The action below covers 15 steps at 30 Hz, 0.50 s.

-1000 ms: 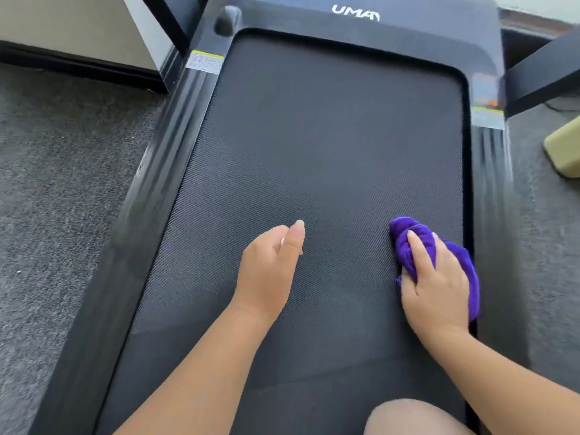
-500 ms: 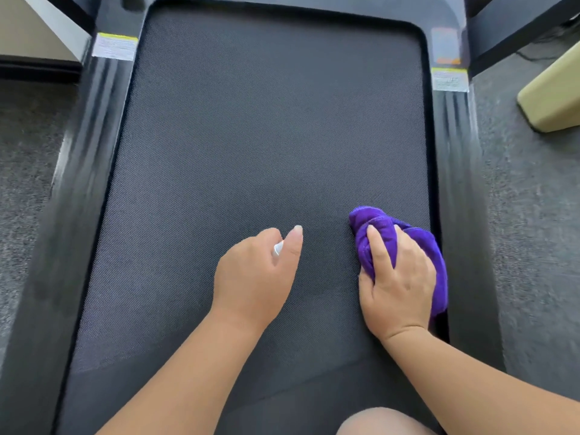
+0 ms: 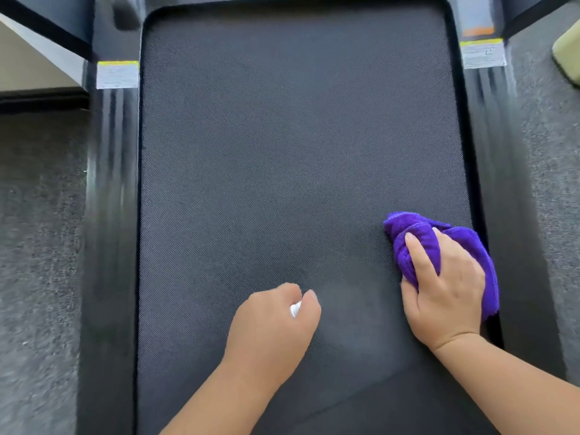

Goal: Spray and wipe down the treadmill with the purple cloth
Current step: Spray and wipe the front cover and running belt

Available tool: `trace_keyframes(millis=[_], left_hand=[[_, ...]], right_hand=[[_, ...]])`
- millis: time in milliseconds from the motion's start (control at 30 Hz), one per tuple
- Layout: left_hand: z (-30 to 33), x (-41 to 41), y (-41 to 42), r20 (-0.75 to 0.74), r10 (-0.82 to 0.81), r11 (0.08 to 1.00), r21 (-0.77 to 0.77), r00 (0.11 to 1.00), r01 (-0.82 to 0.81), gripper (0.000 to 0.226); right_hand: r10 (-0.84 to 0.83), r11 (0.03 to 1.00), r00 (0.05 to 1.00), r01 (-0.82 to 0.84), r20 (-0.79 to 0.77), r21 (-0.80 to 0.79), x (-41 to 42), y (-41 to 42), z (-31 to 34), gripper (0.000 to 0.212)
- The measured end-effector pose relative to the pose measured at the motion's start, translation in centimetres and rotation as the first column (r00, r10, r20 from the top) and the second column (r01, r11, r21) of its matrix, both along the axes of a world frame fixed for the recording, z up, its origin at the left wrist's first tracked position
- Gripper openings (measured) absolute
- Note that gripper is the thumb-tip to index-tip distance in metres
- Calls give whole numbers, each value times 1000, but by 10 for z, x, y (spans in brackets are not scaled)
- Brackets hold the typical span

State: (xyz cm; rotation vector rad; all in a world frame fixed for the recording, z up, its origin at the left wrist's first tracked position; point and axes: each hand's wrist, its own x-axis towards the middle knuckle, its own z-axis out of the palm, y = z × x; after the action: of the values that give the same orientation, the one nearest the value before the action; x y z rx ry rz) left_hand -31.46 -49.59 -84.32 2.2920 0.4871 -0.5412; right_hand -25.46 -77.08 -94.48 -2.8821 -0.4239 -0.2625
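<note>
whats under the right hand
A bunched purple cloth, pressed by the right hand onto the treadmill belt near its right edge. The belt beneath the cloth is covered.

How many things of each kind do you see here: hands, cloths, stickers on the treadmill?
Hands: 2, the left hand and the right hand
Purple cloth: 1
White warning stickers on the side rails: 2
Treadmill: 1
Total: 6
</note>
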Motion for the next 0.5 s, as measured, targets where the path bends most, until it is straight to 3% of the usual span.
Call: trace_keyframes(millis=[133, 233, 500], left_hand=[[1, -7, 6, 88, -86, 996, 44, 992, 82, 61], [2, -16, 7, 176, -99, 993, 82, 979, 85, 59], [-22, -55, 57, 158, 63, 987, 139, 985, -86, 47]], right_hand=[[-17, 1000, 1000, 17, 10, -7, -2, 2, 1, 63], [0, 1000, 1000, 0, 10, -23, 0, 1, 0, 61], [-21, 1000, 1000, 21, 9, -5, -1, 0, 2, 59]])
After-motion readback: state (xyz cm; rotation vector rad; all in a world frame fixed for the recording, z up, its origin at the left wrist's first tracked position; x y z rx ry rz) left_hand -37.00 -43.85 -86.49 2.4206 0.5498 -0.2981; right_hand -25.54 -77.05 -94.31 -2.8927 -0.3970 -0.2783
